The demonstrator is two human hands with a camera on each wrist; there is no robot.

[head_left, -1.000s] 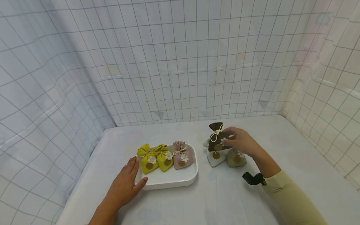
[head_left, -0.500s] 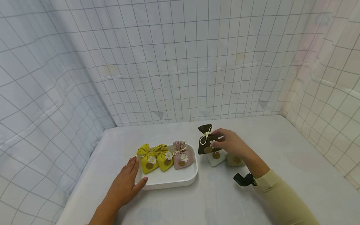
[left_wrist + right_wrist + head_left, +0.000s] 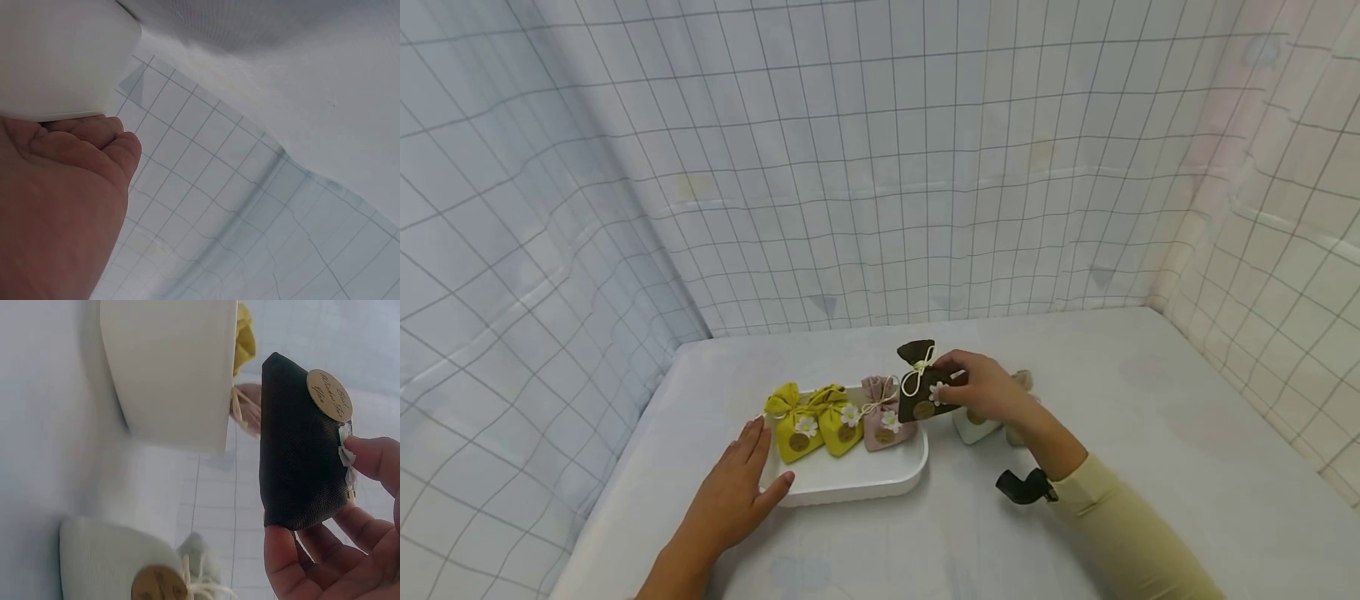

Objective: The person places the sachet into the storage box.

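My right hand (image 3: 988,385) holds a dark brown drawstring pouch (image 3: 917,392) with a cream cord, white flower and round tag. In the right wrist view the thumb presses its front while the fingers (image 3: 284,556) support its back and side. The pouch hangs above the right end of a white tray (image 3: 850,492), overlapping a pink pouch (image 3: 880,421) in the head view. Two yellow pouches (image 3: 797,433) lie beside the pink one inside the tray. My left hand (image 3: 733,483) rests at the tray's left end, fingers along the rim, thumb over the front corner.
A whitish pouch (image 3: 973,427) lies on the table (image 3: 1120,400) right of the tray; a beige pouch (image 3: 1018,433) is partly hidden behind my right wrist. A black curved piece (image 3: 1022,486) is attached at the right cuff. Gridded curtains (image 3: 887,167) enclose the back and sides.
My right hand has carried the dark brown pouch leftward from over the other loose pouches to the tray's right end. The left hand and tray have stayed where they were.
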